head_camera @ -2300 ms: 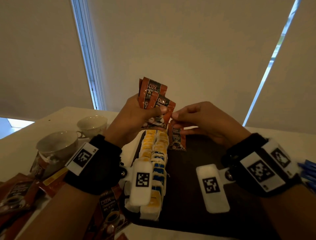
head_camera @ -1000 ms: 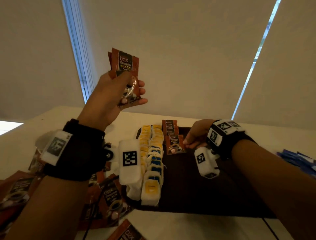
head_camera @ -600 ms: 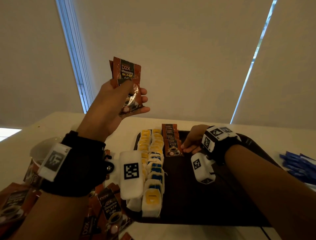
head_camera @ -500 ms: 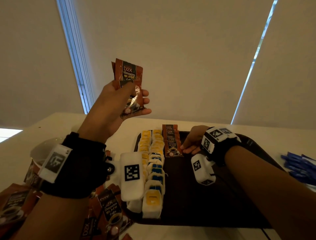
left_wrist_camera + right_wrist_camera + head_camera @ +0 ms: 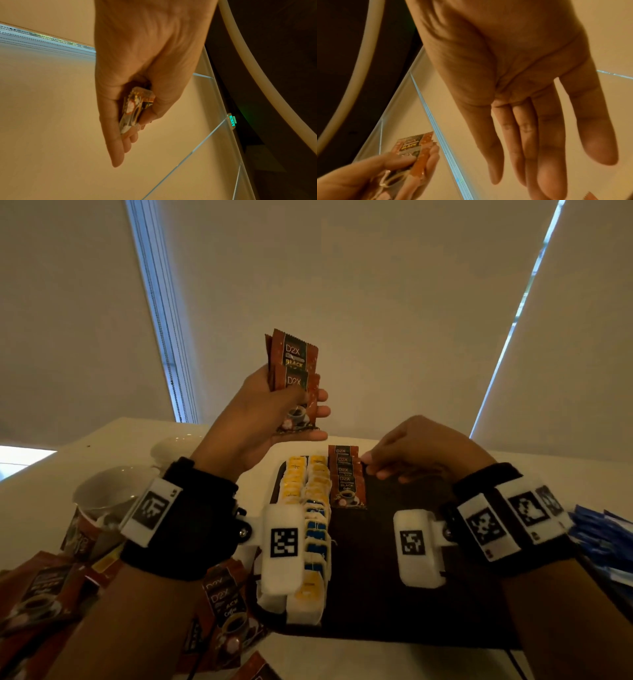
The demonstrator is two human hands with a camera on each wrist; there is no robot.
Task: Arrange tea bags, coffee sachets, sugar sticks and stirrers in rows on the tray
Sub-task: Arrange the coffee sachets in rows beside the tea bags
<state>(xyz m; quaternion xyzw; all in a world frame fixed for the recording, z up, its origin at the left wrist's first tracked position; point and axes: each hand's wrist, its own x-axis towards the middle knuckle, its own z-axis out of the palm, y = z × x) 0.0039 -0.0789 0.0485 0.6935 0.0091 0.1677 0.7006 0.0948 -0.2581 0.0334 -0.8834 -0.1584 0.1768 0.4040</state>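
My left hand (image 5: 274, 419) is raised above the table and grips a small stack of brown coffee sachets (image 5: 296, 378); the left wrist view shows the stack (image 5: 133, 109) pinched between thumb and fingers. On the dark tray (image 5: 394, 594) stand two rows of yellow and blue tea bags (image 5: 313, 515). Beside them lies a short overlapping row of coffee sachets (image 5: 346, 477). My right hand (image 5: 407, 453) hovers just right of that row, holding nothing. Its fingers (image 5: 544, 135) are straight in the right wrist view.
Two white cups (image 5: 113, 491) stand left of the tray. Loose coffee sachets (image 5: 51, 590) lie at the near left. Blue sticks (image 5: 603, 539) lie at the right edge. The tray's right half shows bare dark surface.
My right hand set a sachet on the row, then lifted off it. My left hand, with its stack, has come lower and nearer the tray.
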